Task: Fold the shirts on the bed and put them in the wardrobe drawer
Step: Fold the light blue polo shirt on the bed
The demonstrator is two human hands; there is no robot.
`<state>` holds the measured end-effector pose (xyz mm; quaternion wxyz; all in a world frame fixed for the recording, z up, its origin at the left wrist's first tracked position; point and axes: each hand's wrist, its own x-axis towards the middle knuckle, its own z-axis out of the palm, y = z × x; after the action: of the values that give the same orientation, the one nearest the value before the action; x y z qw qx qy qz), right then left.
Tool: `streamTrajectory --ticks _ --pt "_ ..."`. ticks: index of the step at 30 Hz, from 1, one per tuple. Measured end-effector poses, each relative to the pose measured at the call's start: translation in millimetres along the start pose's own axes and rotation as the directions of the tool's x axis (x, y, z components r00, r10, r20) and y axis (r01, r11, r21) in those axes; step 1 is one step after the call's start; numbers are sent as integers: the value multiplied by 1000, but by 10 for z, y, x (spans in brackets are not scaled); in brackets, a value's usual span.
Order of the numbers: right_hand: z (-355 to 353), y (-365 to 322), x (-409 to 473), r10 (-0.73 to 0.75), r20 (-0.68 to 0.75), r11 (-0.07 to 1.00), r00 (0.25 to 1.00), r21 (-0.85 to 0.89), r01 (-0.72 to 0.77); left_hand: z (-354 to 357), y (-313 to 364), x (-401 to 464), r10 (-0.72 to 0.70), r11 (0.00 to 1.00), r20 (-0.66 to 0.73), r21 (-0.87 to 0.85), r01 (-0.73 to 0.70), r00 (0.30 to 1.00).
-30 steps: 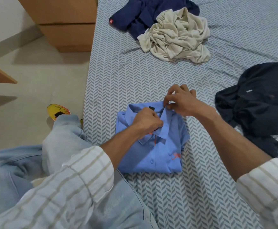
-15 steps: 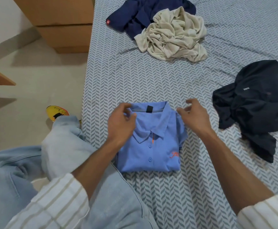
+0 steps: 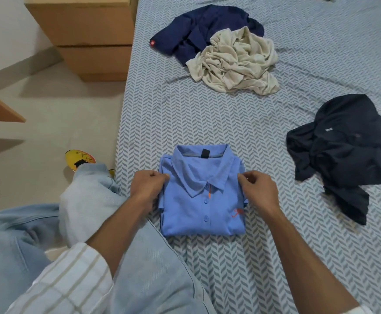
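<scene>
Pinching the folded light-blue polo shirt (image 3: 202, 200), which lies on the bed (image 3: 230, 123), at its side edges with left hand (image 3: 147, 189) and right hand (image 3: 258, 191), lift evenly, supporting the layers so the fold holds.

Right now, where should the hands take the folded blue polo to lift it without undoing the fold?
Likely by its two side edges, one hand from each side. The blue polo lies flat, a compact rectangle, collar up; the left hand and right hand already sit at those edges. Fingers slid underneath should keep layers together.
</scene>
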<state>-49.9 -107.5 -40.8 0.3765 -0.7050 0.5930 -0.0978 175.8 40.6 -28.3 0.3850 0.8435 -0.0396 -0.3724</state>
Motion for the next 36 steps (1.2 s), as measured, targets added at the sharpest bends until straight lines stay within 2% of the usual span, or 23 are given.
streamTrajectory --ticks 4,11,13,16,17,19,21,23,26,27,29,31,36 --pt "-48 -83 153 123 107 976 987 165 -140 -17 185 37 -70 995 31 -70 72 997" --pt "-125 -284 405 161 210 930 964 295 -219 -70 261 148 -94 986 104 -125 107 990" --pt "-135 -326 450 191 261 933 946 250 -257 -85 223 130 -113 983 149 -128 133 982" --pt "-186 -382 494 220 346 960 912 88 -265 -98 160 116 -118 978 222 -146 152 968" --pt "-206 -400 493 214 377 963 901 71 -259 -105 148 104 -117 978 245 -138 154 962" --pt "-232 -403 479 185 420 953 888 144 -267 -121 137 74 -109 985 295 -97 143 949" --pt "-229 -348 431 159 402 924 902 261 -280 -151 99 10 -101 992 352 -40 123 931" --pt "-206 -197 338 151 314 926 937 287 -246 -182 26 -48 -102 995 402 29 99 910" --pt "-173 109 46 107 140 992 984 46 -114 -206 -87 -105 -125 990 449 110 84 885" --pt "-166 193 -86 114 146 993 983 -41 -110 -210 -119 -136 -133 988 453 134 80 882" --pt "-135 293 -318 175 253 984 951 -82 -159 -212 -149 -180 -143 982 456 178 67 879" --pt "-111 310 -507 199 337 978 920 -6 -209 -215 -168 -217 -154 977 465 206 62 872" --pt "-133 278 -594 174 350 893 920 339 -298 -270 -201 -237 -167 974 439 211 79 883"
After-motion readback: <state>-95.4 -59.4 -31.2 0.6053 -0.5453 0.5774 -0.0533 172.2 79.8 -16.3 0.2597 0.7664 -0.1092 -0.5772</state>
